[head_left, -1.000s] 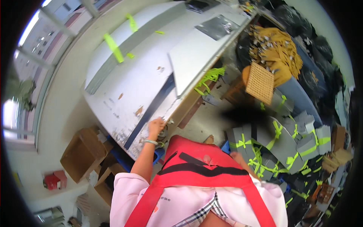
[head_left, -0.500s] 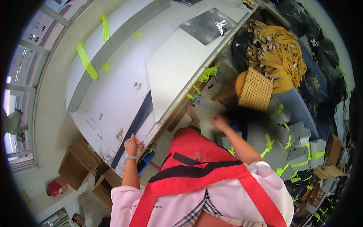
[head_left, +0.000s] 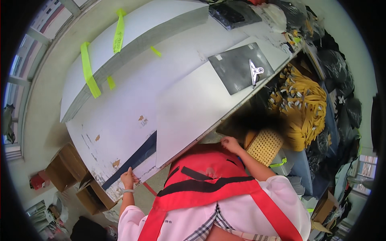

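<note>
My left hand [head_left: 128,179] is at the near left part of the white table [head_left: 104,136], its fingers curled at the edge of a long dark blue strip [head_left: 136,160]. The strip lies flat and slants across the tabletop. Its far end meets the edge of a large white board [head_left: 189,108] and seems to pass under it. My right hand [head_left: 230,144] is closed just off the table's near edge, in front of my red apron [head_left: 201,160]. Whatever it may hold is hidden. A dark blurred patch lies beyond it.
A black clipboard [head_left: 237,68] with a metal clip rests on the board. Yellow-green tapes [head_left: 89,74] hang over a grey-edged stack at the back. At right are a woven-cane stool [head_left: 265,148] and a heap of mustard-coloured pieces [head_left: 305,108]. Cardboard boxes [head_left: 68,166] stand at left.
The view has shifted, and my body is closer to the table. My right hand has come in from the right to the table's near edge. My left hand stays at the dark blue strip.
</note>
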### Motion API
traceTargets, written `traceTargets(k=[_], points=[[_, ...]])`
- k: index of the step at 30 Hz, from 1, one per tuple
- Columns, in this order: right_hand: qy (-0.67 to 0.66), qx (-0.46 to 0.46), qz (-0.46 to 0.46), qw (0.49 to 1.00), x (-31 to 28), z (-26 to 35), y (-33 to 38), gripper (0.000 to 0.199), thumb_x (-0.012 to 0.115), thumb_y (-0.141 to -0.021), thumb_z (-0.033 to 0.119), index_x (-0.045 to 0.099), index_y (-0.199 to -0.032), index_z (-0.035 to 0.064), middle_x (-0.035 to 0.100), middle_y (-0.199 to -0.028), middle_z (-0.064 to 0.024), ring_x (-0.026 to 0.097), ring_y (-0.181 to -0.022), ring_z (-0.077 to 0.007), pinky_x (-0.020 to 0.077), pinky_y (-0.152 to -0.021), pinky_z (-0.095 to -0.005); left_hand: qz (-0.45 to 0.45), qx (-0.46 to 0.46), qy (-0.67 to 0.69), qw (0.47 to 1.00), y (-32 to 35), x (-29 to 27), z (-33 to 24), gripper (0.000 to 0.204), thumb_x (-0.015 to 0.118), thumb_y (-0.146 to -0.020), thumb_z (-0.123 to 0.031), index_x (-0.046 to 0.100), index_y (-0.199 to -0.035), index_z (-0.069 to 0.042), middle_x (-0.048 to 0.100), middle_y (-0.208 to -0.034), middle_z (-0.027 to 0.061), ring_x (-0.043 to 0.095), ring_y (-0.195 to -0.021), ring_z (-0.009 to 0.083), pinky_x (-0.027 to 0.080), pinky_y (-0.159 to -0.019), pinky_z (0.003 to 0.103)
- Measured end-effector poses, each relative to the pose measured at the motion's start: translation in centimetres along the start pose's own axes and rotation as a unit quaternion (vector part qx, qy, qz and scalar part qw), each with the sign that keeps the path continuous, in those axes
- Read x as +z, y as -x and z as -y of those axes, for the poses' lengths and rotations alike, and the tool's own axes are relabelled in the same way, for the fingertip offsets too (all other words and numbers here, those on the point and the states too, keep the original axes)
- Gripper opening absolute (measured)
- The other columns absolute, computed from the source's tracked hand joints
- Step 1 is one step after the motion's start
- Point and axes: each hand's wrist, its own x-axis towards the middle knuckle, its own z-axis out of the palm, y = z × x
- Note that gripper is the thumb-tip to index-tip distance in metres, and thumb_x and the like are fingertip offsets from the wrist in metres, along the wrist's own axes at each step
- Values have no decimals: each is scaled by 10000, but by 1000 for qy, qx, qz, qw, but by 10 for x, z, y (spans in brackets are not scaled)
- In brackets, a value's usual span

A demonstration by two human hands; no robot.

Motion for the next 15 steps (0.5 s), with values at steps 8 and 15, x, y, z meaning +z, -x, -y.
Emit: traceTargets(k=[8, 15], points=[[189, -79, -38, 978, -96, 0, -64, 199, 610, -816, 177, 728, -942, 80, 690, -977, -176, 667, -901, -336, 516, -832, -388, -132, 30, 29, 990, 1, 25, 12, 486, 665, -897, -361, 515, -562, -42, 535, -475, 84, 486, -329, 154, 392, -312, 282], [582, -39, 236, 777, -248, -28, -145, 480, 606, -794, 299, 601, -1208, 55, 581, -1204, -252, 576, -1053, -422, 484, -898, -454, -391, 36, 127, 911, 87, 124, 93, 235, 497, -995, -251, 518, -832, -83, 534, -675, 25, 479, -497, 90, 403, -433, 251]])
